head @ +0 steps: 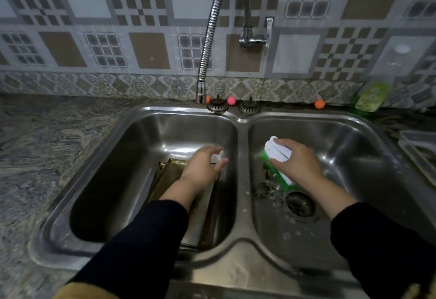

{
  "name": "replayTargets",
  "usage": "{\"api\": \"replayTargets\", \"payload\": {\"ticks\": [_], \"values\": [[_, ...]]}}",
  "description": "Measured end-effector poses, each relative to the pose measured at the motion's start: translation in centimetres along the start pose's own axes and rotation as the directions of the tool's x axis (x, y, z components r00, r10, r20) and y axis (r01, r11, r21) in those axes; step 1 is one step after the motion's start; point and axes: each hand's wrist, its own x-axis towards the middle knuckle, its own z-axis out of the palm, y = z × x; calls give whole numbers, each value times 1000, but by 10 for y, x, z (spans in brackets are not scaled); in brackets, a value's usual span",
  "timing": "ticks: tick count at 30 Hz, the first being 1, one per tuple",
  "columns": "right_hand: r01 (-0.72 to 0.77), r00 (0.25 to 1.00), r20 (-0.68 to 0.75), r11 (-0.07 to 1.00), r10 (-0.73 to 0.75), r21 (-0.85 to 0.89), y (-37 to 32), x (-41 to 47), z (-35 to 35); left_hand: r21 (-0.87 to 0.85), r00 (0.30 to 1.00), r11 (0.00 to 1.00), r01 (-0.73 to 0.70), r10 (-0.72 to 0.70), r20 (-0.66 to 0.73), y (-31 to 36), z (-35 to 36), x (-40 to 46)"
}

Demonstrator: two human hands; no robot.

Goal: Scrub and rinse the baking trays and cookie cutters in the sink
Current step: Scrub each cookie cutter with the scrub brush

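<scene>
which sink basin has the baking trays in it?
The left basin: the gold baking trays lie on its bottom under the left hand. The right basin holds only cookie cutters.

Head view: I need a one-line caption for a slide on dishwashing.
Right hand grips a green-bristled scrub brush over cookie cutters in the right basin; left hand reaches over baking trays in the left.

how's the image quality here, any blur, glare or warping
Head view: left hand smeared by motion blur; right hand on the brush sharper; glare streaks on the sink walls; wide-angle lens bends the sink; tiles soft.
</scene>
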Motion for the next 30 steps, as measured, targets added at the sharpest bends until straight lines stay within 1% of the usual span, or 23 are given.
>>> {"api": "replayTargets", "payload": {"ticks": [2, 4, 6, 8, 10, 12, 13, 15, 19, 24, 28, 30], "values": [[-27, 1000, 3, 999, 27, 26, 11, 2, -11, -18, 996, 996, -83, 82, -34, 35, 9, 10], [-49, 999, 18, 998, 49, 44, 22, 3, -22, -55, 993, 991, -120, 118, -29, 69, 25, 18], [-66, 997, 37, 997, 64, 48, 35, 4, -29, -101, 996, 992, -75, 78, 31, 99, 50, 23], [-81, 996, 43, 996, 80, 29, 52, 4, -33, -79, 992, 997, -3, 13, 126, 115, 84, 26], [-114, 992, 54, 993, 112, 35, 70, 3, -35, -7, 973, 997, 73, -69, 222, 118, 119, 25], [-132, 989, 71, 989, 128, 62, 90, 3, -36, 109, 933, 983, 145, -173, 314, 115, 148, 20], [-134, 988, 82, 989, 128, 66, 99, 3, -38, 184, 912, 969, 168, -223, 345, 111, 161, 18], [-133, 986, 109, 990, 127, 49, 116, 5, -40, 323, 884, 932, 166, -286, 370, 103, 183, 18], [-139, 982, 139, 988, 129, 61, 141, 8, -42, 491, 877, 867, 82, -297, 378, 97, 211, 27], [-162, 969, 198, 984, 146, 69, 158, 8, -51, 602, 910, 798, -3, -248, 333, 102, 227, 40], [-148, 975, 178, 986, 133, 73, 162, 5, -73, 619, 932, 784, -40, -194, 306, 106, 224, 34], [-140, 980, 155, 987, 127, 77, 163, 5, -87, 525, 954, 851, 11, -166, 248, 109, 222, 31]]}}
